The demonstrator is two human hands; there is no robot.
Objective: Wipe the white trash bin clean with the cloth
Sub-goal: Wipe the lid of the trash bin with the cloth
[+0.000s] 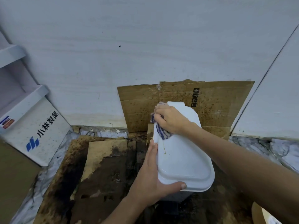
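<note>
The white trash bin [182, 157] stands on stained cardboard, its closed lid facing up at me. My left hand [150, 180] grips the bin's near left corner, thumb along the front edge of the lid. My right hand [169, 120] presses a blue-and-white striped cloth [160, 129] onto the far left part of the lid; most of the cloth is bunched under the fingers. A thin greenish streak [164, 148] runs down the lid just below the cloth.
Dirty flattened cardboard [103, 172] covers the floor, and another spotted sheet [215, 104] leans on the white wall behind the bin. A white box with blue logo and dark characters [37, 131] sits at left under white shelves. A cardboard item [262, 214] shows at bottom right.
</note>
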